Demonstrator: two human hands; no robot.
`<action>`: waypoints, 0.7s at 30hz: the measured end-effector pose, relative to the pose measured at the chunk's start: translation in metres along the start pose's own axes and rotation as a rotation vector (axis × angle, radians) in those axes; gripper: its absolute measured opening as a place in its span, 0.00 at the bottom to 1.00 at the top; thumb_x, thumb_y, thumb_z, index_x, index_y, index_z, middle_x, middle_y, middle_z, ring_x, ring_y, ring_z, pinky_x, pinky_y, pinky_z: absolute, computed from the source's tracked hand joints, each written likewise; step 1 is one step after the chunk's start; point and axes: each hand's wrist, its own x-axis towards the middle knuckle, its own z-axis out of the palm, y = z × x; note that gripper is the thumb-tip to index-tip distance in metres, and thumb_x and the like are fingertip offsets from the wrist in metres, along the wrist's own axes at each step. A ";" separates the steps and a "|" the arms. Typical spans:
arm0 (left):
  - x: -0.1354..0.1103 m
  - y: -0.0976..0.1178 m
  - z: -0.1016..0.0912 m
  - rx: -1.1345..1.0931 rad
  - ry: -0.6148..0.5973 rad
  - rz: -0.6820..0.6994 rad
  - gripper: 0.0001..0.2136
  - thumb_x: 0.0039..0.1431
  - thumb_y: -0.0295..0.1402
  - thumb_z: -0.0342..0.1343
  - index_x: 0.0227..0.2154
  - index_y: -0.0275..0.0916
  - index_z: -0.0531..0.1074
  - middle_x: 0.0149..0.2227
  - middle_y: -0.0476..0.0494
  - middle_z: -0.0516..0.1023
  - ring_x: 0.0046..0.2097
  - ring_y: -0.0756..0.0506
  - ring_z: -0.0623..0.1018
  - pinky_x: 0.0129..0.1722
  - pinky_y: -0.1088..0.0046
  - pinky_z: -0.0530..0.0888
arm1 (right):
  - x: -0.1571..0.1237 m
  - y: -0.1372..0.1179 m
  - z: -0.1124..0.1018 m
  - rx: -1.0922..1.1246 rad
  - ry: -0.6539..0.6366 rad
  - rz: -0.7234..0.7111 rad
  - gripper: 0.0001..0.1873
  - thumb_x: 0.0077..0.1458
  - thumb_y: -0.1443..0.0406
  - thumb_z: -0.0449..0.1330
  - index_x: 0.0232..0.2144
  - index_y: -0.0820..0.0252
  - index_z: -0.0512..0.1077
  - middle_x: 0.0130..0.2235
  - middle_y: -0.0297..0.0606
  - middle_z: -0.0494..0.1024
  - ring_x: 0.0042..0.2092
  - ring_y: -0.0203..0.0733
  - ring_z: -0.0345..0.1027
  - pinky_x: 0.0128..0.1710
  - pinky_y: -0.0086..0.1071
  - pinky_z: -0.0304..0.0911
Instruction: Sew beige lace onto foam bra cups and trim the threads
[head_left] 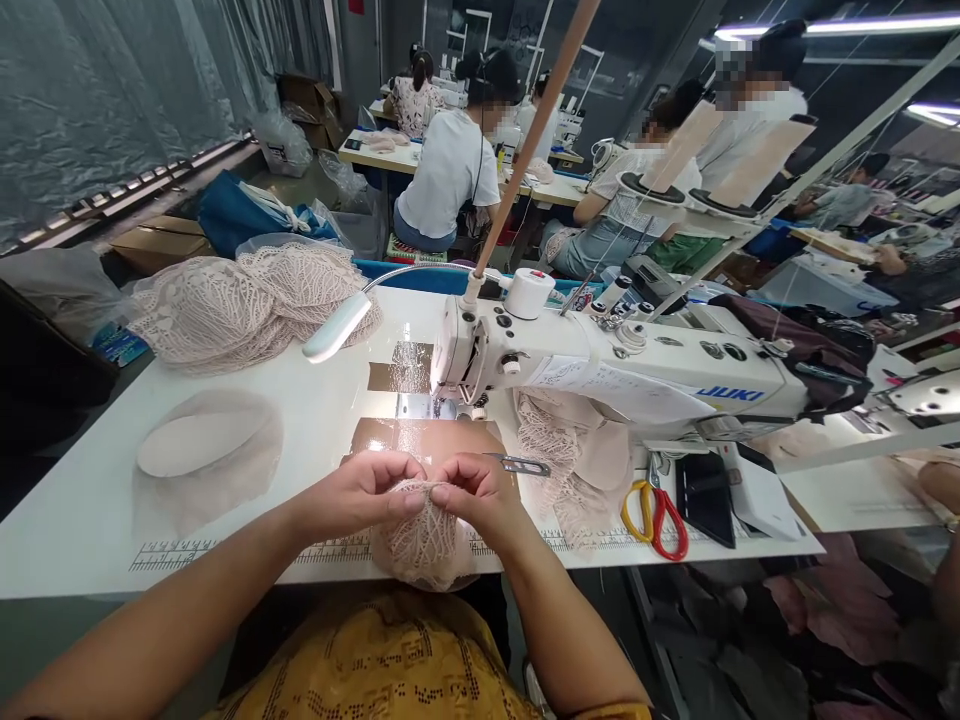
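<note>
Both hands pinch the upper edge of a beige lace piece [421, 545], rounded like a cup, which hangs down over the table's front edge. My left hand [379, 487] is closed on the edge from the left. Close beside it, my right hand [474, 492] grips the same edge, the thumbs a little apart. Metal thread snips [529, 466] stick out beyond my right hand; whether they are held or lie on the table I cannot tell. Just behind the hands stands a white sewing machine [637, 375] with its needle area lit.
A stack of lace pieces [217, 310] lies at the back left, near a lamp head [337, 328]. Sheer fabric with an oval pad [202, 445] lies at left. More lace [555, 450], scissors [660, 520] and a phone [705, 498] are at right. Several people sit beyond.
</note>
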 end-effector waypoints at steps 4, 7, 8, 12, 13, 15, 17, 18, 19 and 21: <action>0.005 -0.003 0.003 0.008 0.061 0.008 0.15 0.59 0.43 0.59 0.30 0.33 0.72 0.24 0.52 0.63 0.26 0.53 0.61 0.26 0.78 0.60 | 0.001 0.004 -0.002 -0.025 0.018 -0.004 0.17 0.45 0.52 0.67 0.23 0.60 0.72 0.22 0.30 0.66 0.25 0.32 0.54 0.24 0.27 0.52; 0.005 -0.006 0.005 -0.010 0.064 0.006 0.15 0.59 0.43 0.59 0.30 0.33 0.73 0.23 0.52 0.63 0.25 0.53 0.61 0.25 0.78 0.59 | 0.001 0.006 -0.002 0.001 0.016 0.010 0.17 0.45 0.53 0.67 0.23 0.60 0.72 0.23 0.30 0.66 0.25 0.31 0.53 0.25 0.27 0.52; 0.004 -0.007 0.006 -0.015 0.062 0.009 0.15 0.59 0.42 0.59 0.30 0.33 0.72 0.23 0.52 0.63 0.25 0.54 0.61 0.25 0.78 0.59 | 0.001 0.006 -0.002 0.018 0.012 0.016 0.16 0.45 0.53 0.68 0.23 0.60 0.72 0.22 0.29 0.65 0.25 0.31 0.53 0.25 0.27 0.52; 0.002 -0.007 0.006 -0.012 0.047 0.031 0.15 0.60 0.42 0.58 0.28 0.33 0.71 0.23 0.52 0.62 0.25 0.54 0.61 0.25 0.78 0.59 | 0.001 0.005 -0.001 0.061 -0.002 0.049 0.17 0.43 0.53 0.68 0.22 0.59 0.71 0.22 0.29 0.64 0.24 0.31 0.53 0.24 0.27 0.52; 0.002 -0.007 0.006 -0.004 0.053 0.035 0.15 0.60 0.42 0.58 0.28 0.34 0.71 0.23 0.53 0.62 0.25 0.54 0.60 0.25 0.78 0.59 | 0.001 0.005 -0.001 0.064 -0.002 0.055 0.17 0.43 0.53 0.69 0.22 0.59 0.71 0.21 0.28 0.64 0.24 0.31 0.53 0.24 0.27 0.52; 0.001 -0.008 0.006 0.009 0.074 0.041 0.15 0.59 0.43 0.59 0.27 0.34 0.70 0.22 0.53 0.61 0.25 0.54 0.60 0.24 0.78 0.58 | 0.002 0.006 0.000 0.079 0.004 0.061 0.18 0.42 0.52 0.69 0.22 0.59 0.71 0.21 0.28 0.64 0.23 0.31 0.52 0.23 0.27 0.52; 0.002 -0.011 0.008 -0.004 0.097 0.042 0.16 0.59 0.43 0.59 0.26 0.34 0.69 0.22 0.53 0.61 0.24 0.54 0.60 0.24 0.78 0.58 | 0.003 0.008 0.000 0.106 0.010 0.072 0.18 0.41 0.52 0.69 0.21 0.60 0.71 0.20 0.27 0.64 0.23 0.30 0.52 0.23 0.26 0.52; 0.002 -0.014 0.009 -0.026 0.109 0.037 0.16 0.58 0.43 0.59 0.26 0.34 0.68 0.22 0.53 0.61 0.24 0.54 0.60 0.23 0.78 0.58 | 0.004 0.010 0.001 0.120 0.011 0.079 0.18 0.40 0.53 0.69 0.21 0.60 0.71 0.20 0.27 0.64 0.23 0.30 0.52 0.23 0.26 0.52; 0.003 -0.017 0.011 -0.058 0.123 0.026 0.17 0.58 0.44 0.60 0.26 0.34 0.68 0.21 0.53 0.62 0.23 0.54 0.61 0.23 0.79 0.58 | 0.005 0.012 0.002 0.138 0.010 0.089 0.18 0.40 0.53 0.69 0.21 0.60 0.71 0.20 0.27 0.64 0.23 0.30 0.52 0.23 0.26 0.52; 0.005 -0.024 0.013 -0.156 0.157 -0.014 0.17 0.55 0.44 0.62 0.26 0.34 0.67 0.21 0.52 0.64 0.22 0.54 0.63 0.21 0.79 0.60 | 0.007 0.016 0.004 0.179 0.004 0.124 0.17 0.40 0.53 0.69 0.21 0.60 0.71 0.19 0.27 0.64 0.22 0.30 0.52 0.23 0.26 0.52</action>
